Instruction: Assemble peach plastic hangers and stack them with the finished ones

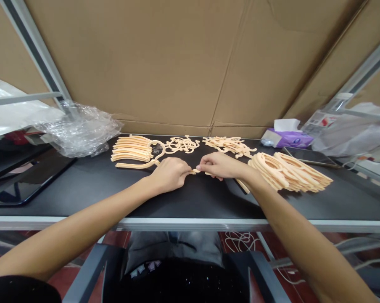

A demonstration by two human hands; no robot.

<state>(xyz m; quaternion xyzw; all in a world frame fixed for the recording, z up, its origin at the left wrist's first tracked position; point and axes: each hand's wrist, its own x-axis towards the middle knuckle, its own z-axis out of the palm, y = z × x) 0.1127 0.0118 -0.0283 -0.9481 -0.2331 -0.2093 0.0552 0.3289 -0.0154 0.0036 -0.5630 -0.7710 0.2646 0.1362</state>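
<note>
Left hand: the left hand (169, 174) reaches in from the lower left, palm down, its fingers (186, 169) pinched together on one end of a peach plastic hanger piece (194, 171).

Right hand: the right hand (221, 165) comes in from the lower right, its fingers (202, 167) closed on the same piece from the other side. The two hands almost touch, with only the small piece showing between them.

Held piece: it sits above the middle of the black worktop (83, 189). Most of it is hidden by the fingers, so its full shape cannot be told.

Nearest left: a hooked plastic hanger (135, 165) lies just beside the left hand, next to a neat stack of curved hanger bars (131, 148).

Nearest right: a large fanned pile of looped hanger parts (287, 171) lies just beside the right wrist.

Far edge: two loose heaps of small hook pieces (182, 144) (228, 145) lie between the stack and the pile.

Rest: a crumpled plastic bag (83, 128) lies at the far left corner, a tablet (29, 181) at the left, and a tissue box (286, 138) and a phone (306, 155) at the right, all before a cardboard sheet (146, 63).
</note>
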